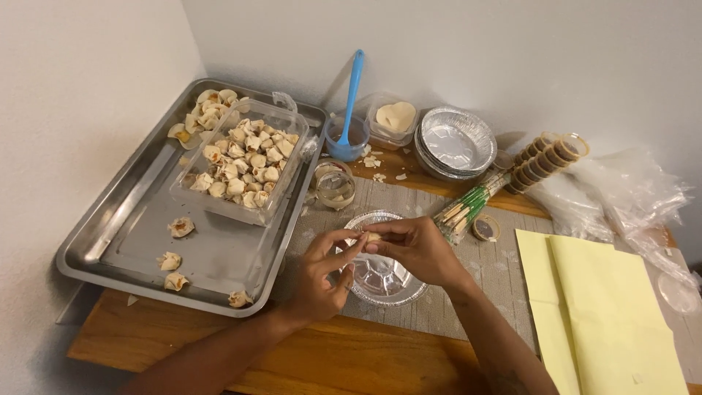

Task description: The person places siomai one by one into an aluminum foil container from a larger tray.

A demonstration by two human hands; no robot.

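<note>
Both hands, left hand (322,274) and right hand (417,249), are pinching one small dumpling (371,237) between curled fingertips above a foil dish (380,281); fingers are hiding most of it. Four loose dumplings are lying on the steel tray (139,241). Dumplings in the clear plastic box (241,164) are overlapping, too many to count surely.
</note>
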